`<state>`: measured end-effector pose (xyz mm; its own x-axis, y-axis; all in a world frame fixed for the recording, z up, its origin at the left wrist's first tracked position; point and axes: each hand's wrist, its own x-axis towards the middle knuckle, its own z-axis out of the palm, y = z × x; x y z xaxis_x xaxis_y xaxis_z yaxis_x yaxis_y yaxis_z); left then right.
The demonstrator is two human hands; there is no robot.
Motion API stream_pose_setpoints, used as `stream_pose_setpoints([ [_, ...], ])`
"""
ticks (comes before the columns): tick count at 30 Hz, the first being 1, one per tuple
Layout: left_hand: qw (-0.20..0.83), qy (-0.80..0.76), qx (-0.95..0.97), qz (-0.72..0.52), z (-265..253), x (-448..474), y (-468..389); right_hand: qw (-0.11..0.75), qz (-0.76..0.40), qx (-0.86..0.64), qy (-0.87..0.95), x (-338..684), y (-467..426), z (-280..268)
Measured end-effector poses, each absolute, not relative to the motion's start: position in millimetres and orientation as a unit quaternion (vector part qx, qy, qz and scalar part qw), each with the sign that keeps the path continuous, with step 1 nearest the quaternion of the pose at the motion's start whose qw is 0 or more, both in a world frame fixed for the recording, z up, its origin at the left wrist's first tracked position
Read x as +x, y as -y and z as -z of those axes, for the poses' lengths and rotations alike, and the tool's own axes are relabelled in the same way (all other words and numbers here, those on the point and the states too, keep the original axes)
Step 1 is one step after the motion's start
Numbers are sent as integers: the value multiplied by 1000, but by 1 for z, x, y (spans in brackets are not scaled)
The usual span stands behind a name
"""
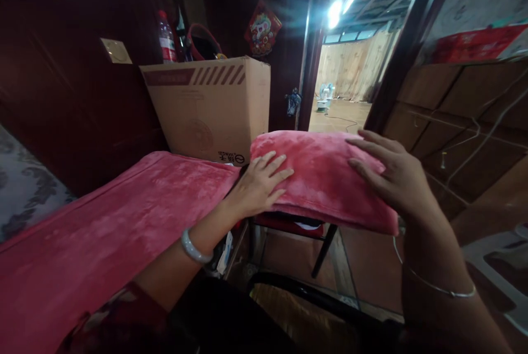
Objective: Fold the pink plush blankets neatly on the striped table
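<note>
A folded pink plush blanket (322, 172) rests on a dark-legged seat (325, 249) in the middle of the head view. My left hand (264, 183) lies on its left end, fingers spread over the soft surface. Over the blanket's right end is my right hand (388, 170), its fingers stretched out and apart; whether the palm presses on the cloth I cannot tell. Both hands are empty. To the left spreads a surface covered in similar pink plush cloth (157, 205).
A large cardboard box (202, 106) stands behind the pink cloth, with a bottle (166, 38) on or behind it. Stacked brown boxes (466, 117) line the right side. An open doorway shows a fan (325, 97) beyond. A black curved bar (305, 291) is close below.
</note>
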<state>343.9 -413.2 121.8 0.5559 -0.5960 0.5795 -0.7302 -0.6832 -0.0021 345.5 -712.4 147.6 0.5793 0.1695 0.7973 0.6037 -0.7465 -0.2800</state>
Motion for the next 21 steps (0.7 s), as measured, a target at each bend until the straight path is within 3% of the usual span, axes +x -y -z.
stream_pose_setpoints([
  [6,43,420,867,-264,-91,285,390,240,327,-837,367,342,669,-115],
  [10,85,370,896,-229,-59,242,353,287,324,-798,419,331,632,-86],
  [14,165,187,949,-194,-27,195,289,352,197,-755,517,305,572,-52],
  [21,151,-226,950,-152,8,57,175,361,1,-695,622,308,451,28],
])
